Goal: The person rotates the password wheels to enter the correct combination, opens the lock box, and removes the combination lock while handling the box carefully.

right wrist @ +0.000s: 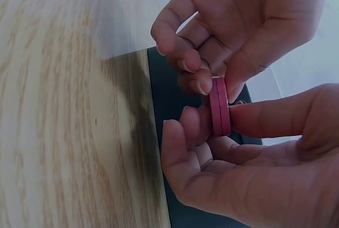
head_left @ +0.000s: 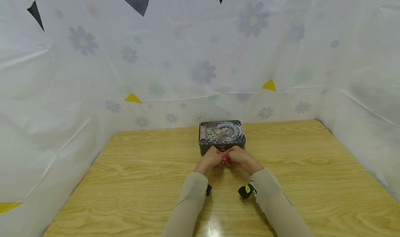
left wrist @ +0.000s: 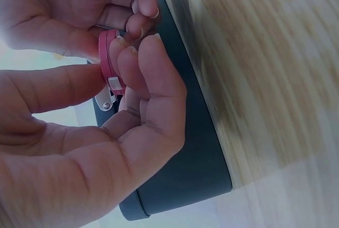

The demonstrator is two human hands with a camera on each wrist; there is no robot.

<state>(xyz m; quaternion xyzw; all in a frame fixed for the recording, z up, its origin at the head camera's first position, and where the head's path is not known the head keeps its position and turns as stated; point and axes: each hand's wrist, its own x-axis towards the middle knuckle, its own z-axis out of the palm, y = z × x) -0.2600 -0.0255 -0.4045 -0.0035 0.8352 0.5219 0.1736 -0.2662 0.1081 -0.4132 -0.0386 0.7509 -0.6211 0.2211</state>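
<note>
A dark tin box [head_left: 222, 133] with a printed lid lies flat toward the back of the table, its lid down. At its front clasp is a small pink padlock [head_left: 224, 156], thick and split by a seam, with a silver metal part [left wrist: 106, 101] beside it in the left wrist view. My left hand [head_left: 213, 157] pinches the padlock between thumb and fingers from the left. From the other side my right hand [head_left: 240, 156] pinches it too, thumb on its near face [right wrist: 220, 106]. Fingers hide part of the padlock and clasp.
The wooden table [head_left: 140, 181] runs wide on both sides of the box. A pale flowered sheet [head_left: 175, 67] with black and yellow triangles hangs behind. Dark wrist cameras [head_left: 246, 192] sit under the sleeves.
</note>
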